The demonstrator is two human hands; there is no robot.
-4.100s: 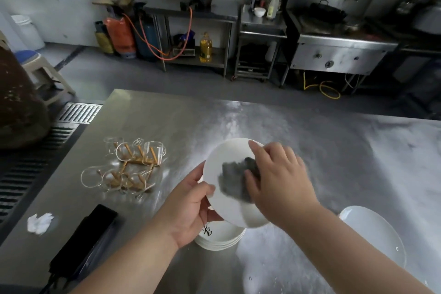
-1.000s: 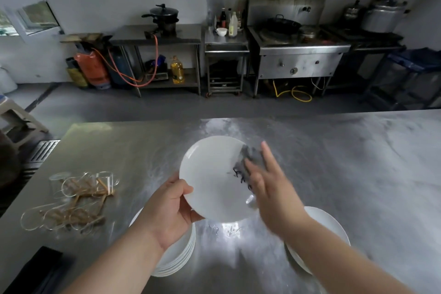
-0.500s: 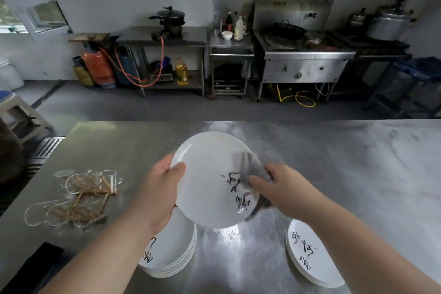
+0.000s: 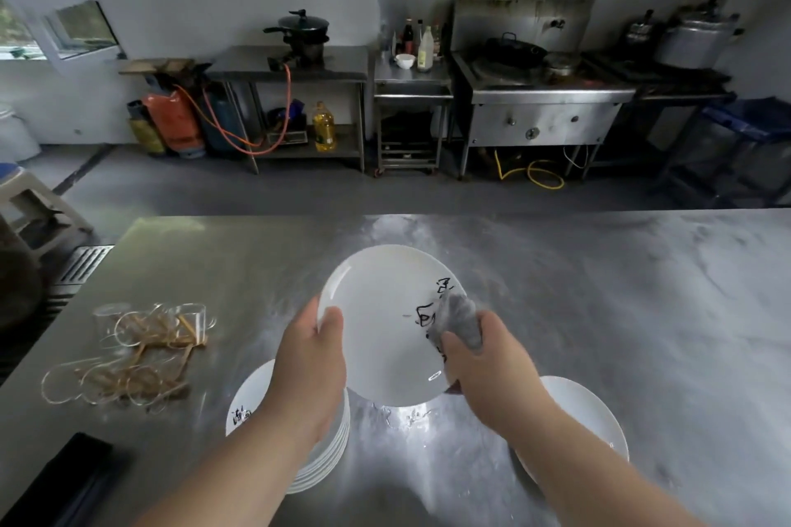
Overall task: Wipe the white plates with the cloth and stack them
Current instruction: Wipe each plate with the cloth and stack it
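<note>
At plate [image 4: 381,325] rim, left hand [image 4: 314,359]

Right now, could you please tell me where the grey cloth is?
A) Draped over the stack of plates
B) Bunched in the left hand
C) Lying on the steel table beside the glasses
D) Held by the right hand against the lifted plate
D: the right hand holds the grey cloth against the right side of the lifted plate, while the left hand holds only the plate's left rim.
</note>
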